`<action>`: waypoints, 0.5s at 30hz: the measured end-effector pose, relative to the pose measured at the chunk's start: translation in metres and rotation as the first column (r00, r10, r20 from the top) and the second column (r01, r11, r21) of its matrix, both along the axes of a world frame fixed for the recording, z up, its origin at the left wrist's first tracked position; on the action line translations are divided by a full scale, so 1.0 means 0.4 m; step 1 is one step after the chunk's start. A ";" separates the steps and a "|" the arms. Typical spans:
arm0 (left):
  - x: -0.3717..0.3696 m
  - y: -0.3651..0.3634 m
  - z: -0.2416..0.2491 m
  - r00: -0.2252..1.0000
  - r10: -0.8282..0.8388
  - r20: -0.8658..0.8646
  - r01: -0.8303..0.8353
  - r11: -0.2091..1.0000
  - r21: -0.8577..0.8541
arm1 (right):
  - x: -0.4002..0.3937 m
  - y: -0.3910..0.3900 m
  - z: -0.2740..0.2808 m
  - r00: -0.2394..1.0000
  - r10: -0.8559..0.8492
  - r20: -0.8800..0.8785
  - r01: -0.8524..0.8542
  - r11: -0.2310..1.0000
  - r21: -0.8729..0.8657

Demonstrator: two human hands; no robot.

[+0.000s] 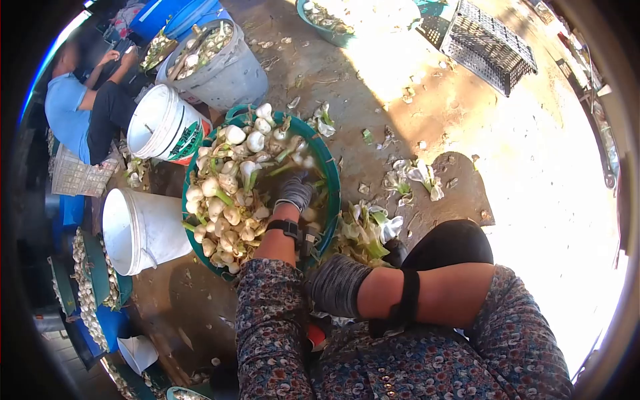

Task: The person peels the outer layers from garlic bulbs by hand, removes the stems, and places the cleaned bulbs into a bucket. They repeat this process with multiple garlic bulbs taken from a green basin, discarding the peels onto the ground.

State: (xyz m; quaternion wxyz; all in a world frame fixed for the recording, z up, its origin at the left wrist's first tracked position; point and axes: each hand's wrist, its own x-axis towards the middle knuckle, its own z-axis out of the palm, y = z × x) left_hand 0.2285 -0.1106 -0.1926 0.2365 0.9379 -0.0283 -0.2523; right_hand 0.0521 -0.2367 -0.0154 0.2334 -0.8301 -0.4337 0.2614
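A green tub (333,175) holds murky water and a heap of garlic bulbs (223,193), some with green stems. My left hand (295,191), in a grey glove, reaches down into the water at the tub's right side; its fingers are hidden below the surface. My right hand (339,285), in a grey knitted glove, is beside the tub's lower right rim, near my lap. Its fingers are not visible, so what it holds, if anything, cannot be made out. Loose garlic leaves and peelings (367,233) lie just right of the tub.
White buckets (157,230) stand left of the tub, and a grey bucket of garlic (237,77) stands behind it. A person in a blue shirt (70,110) sits at the upper left. A black crate (487,50) lies at the upper right. Peelings litter the floor.
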 end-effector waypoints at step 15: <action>-0.151 0.226 0.174 0.576 0.249 -0.779 -0.776 -0.134 -0.617 | 0.151 0.000 0.065 0.808 -0.558 0.187 0.538 0.829 0.151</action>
